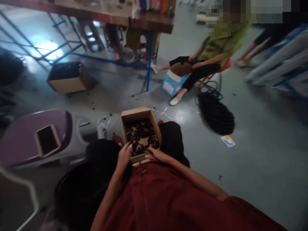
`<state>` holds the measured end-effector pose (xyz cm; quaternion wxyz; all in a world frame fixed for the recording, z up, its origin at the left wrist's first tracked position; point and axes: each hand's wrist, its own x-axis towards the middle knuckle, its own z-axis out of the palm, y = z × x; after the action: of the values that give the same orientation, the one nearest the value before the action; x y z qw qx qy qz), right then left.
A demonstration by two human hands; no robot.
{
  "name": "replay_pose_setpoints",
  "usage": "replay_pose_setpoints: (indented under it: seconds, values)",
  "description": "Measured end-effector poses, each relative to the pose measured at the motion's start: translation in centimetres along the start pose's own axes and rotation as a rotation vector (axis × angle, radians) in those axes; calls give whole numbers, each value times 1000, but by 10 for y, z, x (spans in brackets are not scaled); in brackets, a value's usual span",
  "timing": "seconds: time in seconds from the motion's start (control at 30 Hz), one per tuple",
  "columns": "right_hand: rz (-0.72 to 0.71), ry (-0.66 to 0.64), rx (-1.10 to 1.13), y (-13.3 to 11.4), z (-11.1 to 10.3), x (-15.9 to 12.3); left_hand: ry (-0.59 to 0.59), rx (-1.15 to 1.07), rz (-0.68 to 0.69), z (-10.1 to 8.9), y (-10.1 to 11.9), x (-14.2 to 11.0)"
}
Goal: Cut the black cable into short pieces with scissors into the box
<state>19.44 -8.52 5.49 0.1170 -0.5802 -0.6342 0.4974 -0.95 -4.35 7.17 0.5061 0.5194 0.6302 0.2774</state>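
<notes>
A cardboard box (124, 125) stands between my knees, with many small black pieces (143, 130) scattered over its bottom. At the box's near left edge is my left hand (124, 155), its fingers closed on a small dark piece (131, 144) too blurred to name. My right hand (155, 154) is closed over the near right part of the box. A thin dark strip-like thing (156, 158) runs from its fingers back toward the wrist; its kind is unclear. The two hands are apart.
Left is a purple stool (21, 134) bearing a phone-like device (48, 140). A coil of black tubing (215, 112) and a small card (227, 141) lie right. Ahead, a seated person (216, 48) works over a blue-white box (172, 83). Another filled box (68, 84) sits near the table (96, 14).
</notes>
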Motion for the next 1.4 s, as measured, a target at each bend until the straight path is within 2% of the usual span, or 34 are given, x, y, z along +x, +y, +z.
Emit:
replay_pose_setpoints:
  seconds: [0.07,0.27,0.6,0.8,1.07,1.4]
  values:
    - [-7,-27,3,5,5,4,-51,-29,25,1,-4,0]
    - [-18,-79,-9,7,9,5,-94,-96,60,3,-17,-3]
    - [-30,-81,-37,11,9,6,-206,-53,68,3,-27,-4]
    - [-38,-92,-44,8,7,5,-278,-117,22,1,-26,-2]
    - [-40,-98,-140,8,5,4,-372,-63,55,-3,-20,-1]
    - [-30,-56,-117,14,9,5,-372,-41,25,0,-21,4]
